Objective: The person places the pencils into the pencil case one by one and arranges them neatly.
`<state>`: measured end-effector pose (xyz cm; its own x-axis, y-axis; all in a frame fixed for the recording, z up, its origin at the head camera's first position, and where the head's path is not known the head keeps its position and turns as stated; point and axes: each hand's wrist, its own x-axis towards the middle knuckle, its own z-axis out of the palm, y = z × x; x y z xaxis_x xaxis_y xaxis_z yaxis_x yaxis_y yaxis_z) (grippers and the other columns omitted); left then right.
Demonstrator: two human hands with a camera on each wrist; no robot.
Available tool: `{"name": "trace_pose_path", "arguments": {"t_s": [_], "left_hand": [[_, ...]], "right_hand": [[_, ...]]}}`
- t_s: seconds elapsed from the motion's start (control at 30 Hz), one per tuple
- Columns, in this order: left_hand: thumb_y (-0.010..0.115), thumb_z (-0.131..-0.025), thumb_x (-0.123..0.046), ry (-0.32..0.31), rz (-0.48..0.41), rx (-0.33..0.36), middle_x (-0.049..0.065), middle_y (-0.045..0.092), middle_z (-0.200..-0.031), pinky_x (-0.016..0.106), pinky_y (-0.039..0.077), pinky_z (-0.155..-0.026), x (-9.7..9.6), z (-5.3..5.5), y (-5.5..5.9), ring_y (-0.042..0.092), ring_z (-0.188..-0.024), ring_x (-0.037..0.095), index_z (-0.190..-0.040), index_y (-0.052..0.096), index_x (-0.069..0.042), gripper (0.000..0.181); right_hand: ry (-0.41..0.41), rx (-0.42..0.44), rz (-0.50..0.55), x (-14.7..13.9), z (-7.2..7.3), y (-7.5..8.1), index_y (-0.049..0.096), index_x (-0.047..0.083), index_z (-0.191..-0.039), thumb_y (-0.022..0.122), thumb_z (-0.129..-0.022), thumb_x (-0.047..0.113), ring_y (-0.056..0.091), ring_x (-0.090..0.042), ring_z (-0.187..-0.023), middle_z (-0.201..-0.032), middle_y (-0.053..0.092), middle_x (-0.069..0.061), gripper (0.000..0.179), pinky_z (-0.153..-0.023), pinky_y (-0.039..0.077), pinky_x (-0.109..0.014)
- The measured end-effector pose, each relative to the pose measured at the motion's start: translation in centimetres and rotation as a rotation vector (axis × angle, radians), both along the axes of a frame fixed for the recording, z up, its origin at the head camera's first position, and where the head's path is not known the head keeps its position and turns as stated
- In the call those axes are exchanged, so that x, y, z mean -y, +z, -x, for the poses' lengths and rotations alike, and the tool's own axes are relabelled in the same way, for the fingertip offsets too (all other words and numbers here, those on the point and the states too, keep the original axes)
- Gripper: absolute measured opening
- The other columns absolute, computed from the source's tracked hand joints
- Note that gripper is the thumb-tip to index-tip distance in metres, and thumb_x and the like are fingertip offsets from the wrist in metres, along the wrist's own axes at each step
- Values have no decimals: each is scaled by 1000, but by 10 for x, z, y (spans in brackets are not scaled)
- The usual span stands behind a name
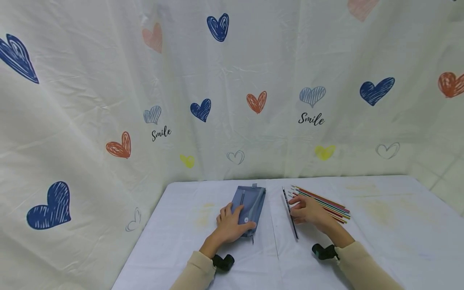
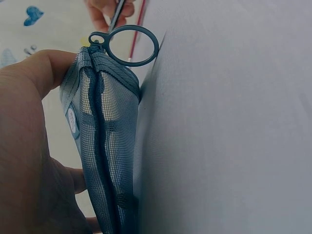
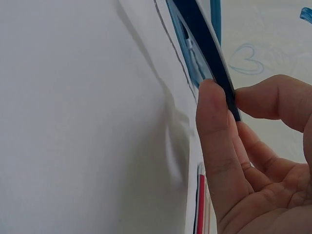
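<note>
A blue mesh pencil case [image 1: 258, 201] with a zip lies flat on the white table. My left hand [image 1: 230, 223] rests across its upper side, fingers spread and the thumb near its right edge. A large ring-shaped zip pull [image 2: 132, 45] shows at the near end in the left wrist view. Right of the case, my right hand [image 1: 306, 209] pinches a long, thin, dark strip [image 1: 291, 215]. In the right wrist view that dark blue, flat strip [image 3: 207, 39] has a pale edge and sits between thumb and fingertips, tilted.
Several colored pencils [image 1: 331, 205] lie in a loose bundle behind and right of my right hand. A white cloth covers the table [image 1: 398, 241]. Behind it hangs a pale curtain [image 1: 275, 137] printed with hearts.
</note>
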<state>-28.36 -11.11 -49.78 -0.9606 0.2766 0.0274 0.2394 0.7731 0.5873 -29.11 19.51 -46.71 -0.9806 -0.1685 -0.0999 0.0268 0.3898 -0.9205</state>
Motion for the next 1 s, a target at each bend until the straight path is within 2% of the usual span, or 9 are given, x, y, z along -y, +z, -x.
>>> {"name": "trace_pose_path", "arguments": {"t_s": [0.3,0.6,1.0], "left_hand": [[61,-88,-69,2,-3,8,24,18,-166,67,20,-112,-1,0,-3,19,-150,43,-158,39,-16,91],[61,-88,-69,3,-7,8,24,19,-166,67,20,-112,-2,1,-5,19,-150,42,-157,40,-16,90],[63,-86,-68,21,4,3,23,20,-165,66,21,-113,-2,1,-3,22,-148,41,-156,41,-16,90]], "right_hand": [[-27,32,5,8,-4,3,56,-6,-128,69,-92,3,67,-20,-81,-98,63,-14,39,-77,62,-40],[-4,34,45,19,-8,2,57,-8,-127,69,-90,2,67,-21,-79,-97,64,-15,40,-77,62,-41],[-7,109,78,46,-13,-2,60,-5,-126,69,-88,3,66,-20,-77,-95,64,-13,39,-74,62,-37]]}}
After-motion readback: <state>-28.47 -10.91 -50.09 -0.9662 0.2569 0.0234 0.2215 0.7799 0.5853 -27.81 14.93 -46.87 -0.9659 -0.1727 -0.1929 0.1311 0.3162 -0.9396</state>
